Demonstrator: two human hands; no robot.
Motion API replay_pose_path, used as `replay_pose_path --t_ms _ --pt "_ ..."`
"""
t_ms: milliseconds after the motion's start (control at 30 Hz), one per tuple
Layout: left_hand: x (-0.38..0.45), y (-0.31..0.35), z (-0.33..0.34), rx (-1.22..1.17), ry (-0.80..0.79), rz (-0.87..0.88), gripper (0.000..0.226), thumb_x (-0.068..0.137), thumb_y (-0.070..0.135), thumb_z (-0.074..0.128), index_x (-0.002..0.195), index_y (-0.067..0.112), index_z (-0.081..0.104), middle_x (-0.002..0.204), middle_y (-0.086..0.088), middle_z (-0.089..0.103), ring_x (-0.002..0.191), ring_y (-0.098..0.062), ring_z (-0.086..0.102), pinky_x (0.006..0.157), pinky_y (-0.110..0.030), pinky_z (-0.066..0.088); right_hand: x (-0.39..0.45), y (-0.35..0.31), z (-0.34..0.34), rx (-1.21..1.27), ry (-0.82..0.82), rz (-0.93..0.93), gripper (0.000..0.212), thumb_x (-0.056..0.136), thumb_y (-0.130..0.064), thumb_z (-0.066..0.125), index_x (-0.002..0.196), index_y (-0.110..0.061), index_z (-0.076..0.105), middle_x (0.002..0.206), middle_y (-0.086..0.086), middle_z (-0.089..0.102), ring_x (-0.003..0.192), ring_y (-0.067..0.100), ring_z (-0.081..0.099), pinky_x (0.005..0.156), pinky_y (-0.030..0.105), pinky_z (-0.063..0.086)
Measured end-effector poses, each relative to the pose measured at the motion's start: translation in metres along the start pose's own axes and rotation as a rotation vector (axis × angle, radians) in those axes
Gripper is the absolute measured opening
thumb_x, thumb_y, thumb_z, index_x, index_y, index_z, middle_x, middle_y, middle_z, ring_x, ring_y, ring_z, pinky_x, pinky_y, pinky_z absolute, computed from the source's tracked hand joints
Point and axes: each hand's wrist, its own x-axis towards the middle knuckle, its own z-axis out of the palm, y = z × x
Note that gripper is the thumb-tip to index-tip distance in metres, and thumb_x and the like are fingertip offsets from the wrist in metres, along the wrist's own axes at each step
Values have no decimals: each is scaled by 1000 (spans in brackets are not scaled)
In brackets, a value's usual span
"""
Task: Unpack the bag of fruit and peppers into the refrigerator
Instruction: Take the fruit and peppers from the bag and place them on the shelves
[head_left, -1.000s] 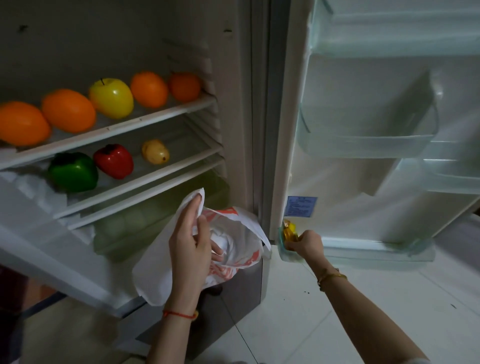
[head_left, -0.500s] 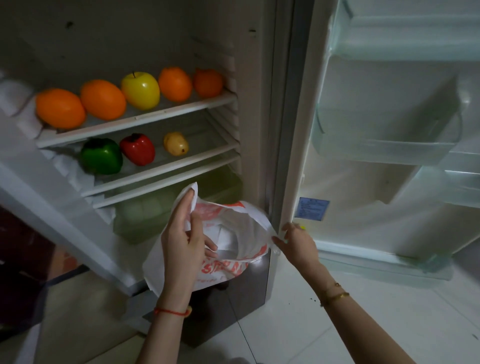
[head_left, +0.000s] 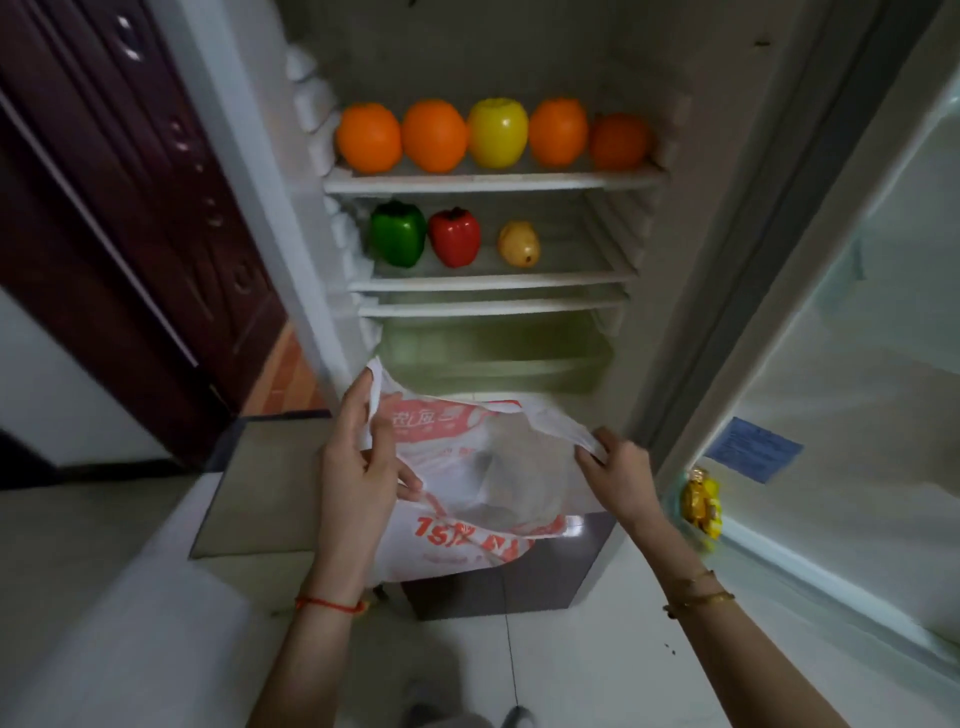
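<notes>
Head cam, looking down at the fridge (head_left: 701, 218) w/ its door swung wide to the right. Both hands are on the plastic bag (head_left: 467, 499), held just in front of the fridge's crisper level, below the shelves. Left hand (head_left: 358, 483) pinches the bag's near-left rim, thumb and fingers closed on the film; right hand (head_left: 618, 478) is clenched on the stretched handle at the right rim. They pull apart, prob. to spread the mouth and check what's left inside. Bag looks slack and flat; can't make out any item in it, though the film is too cloudy to be sure.

Up in the fridge, top shelf (head_left: 493, 179): four oranges (head_left: 434, 136) in a row w/ a yellow apple (head_left: 497, 132) between them, lined along the front edge so each is reachable. One shelf down: green pepper (head_left: 397, 233), red pepper (head_left: 454, 236) touching or nearly, and a small pear (head_left: 518, 243) a bit apart to the right. Peppers grouped, fruit grouped, so sorting by kind seems the idea. Low in the fridge's door bin (head_left: 737, 540) sits a yellow packet-like thing (head_left: 701, 501); what it is, can't tell.

Judgement: unpacking looks near done. Next prob. a last feel inside the bag, then shut the door. Risk is minor: thin film could tear at that taut handle.
</notes>
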Motion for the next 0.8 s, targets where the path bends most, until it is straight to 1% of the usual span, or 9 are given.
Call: replay_pose_path --t_ms 67,133,233,333,400,467,533,667,800 --pt "-2 -12 -24 34 76 -17 46 103 7 45 145 26 45 69 23 71 40 -14 61 44 -23 55 -1 -22 14 41 -69 -47 16 89 -16 63 84 -1 63 74 14 66 66 30 60 61 27 37" --pt "-3 -25 -50 70 123 -52 45 103 11 45 146 24 46 66 25 70 44 -19 64 53 -29 59 -1 -46 30 52 -130 -106 26 88 -17 63 69 -3 52 61 11 53 56 25 47 57 30 32" --pt "-3 -48 -90 93 220 -108 41 103 16 47 143 25 50 81 17 75 53 -22 69 62 -42 61 -4 -88 55 24 -257 -168 32 89 -22 63 71 2 53 63 16 54 60 30 45 54 31 24" --pt "-1 -70 -132 157 301 -172 39 103 18 47 141 23 52 113 0 73 81 -19 73 66 -28 63 -8 -131 89 22 -354 -212 34 90 -28 63 72 -1 54 72 19 64 66 30 54 56 28 34" --pt "4 -81 -160 179 324 -214 34 102 18 49 135 23 57 115 0 72 91 -23 73 69 -28 63 -10 -159 114 42 -425 -226 39 89 -32 64 69 -2 51 73 18 67 68 30 62 63 32 46" --pt "11 -91 -189 196 332 -246 25 101 17 52 120 29 62 102 3 73 84 -24 74 70 -35 63 -10 -190 137 46 -486 -231 39 88 -35 65 70 -2 55 73 14 70 71 28 67 69 37 52" --pt "21 -101 -217 221 338 -263 22 99 17 55 114 31 63 95 5 73 76 -17 74 72 -39 63 -10 -222 158 77 -526 -230 32 88 -32 66 69 -7 60 71 8 72 66 19 67 67 32 53" --pt "46 -119 -265 233 320 -254 19 99 17 55 115 22 65 91 11 72 65 -2 70 63 -26 62 -7 -278 202 97 -571 -297 27 91 -31 63 74 -10 66 71 5 72 60 13 65 65 30 53" --pt "73 -132 -294 219 255 -243 19 101 15 52 112 27 62 88 16 69 63 -2 70 58 -18 58 6 -317 235 128 -554 -298 25 95 -26 59 71 -20 63 73 4 71 50 4 61 55 19 47"
